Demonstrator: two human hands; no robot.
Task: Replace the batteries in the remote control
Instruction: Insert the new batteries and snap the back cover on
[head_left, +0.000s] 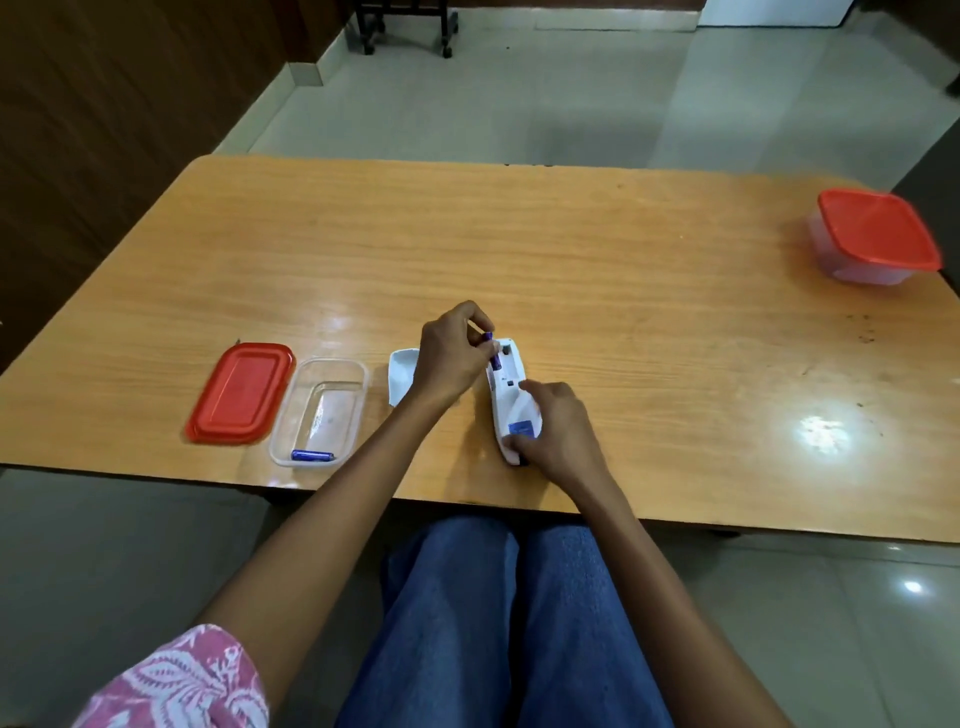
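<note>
Head view: my left hand (449, 358) fingers pinch a blue battery (492, 353) at the open bay of the white remote (511, 400), which lies back-up on the table (597, 249), my right hand (558, 431) clamping its near end. Battery's light, stiff and slick, so I'd grip mid-barrel; the remote's a light rigid shell, best held by its sides.

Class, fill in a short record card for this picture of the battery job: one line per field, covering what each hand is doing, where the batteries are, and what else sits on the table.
left hand: pinches a blue battery, angled into the remote's open compartment
right hand: steadies the white remote on the table
battery cover: off, lying left of the remote
spare battery: in the open clear container
loose red lid: flat, left of the clear container
closed container: red lid on, far right corner
</note>
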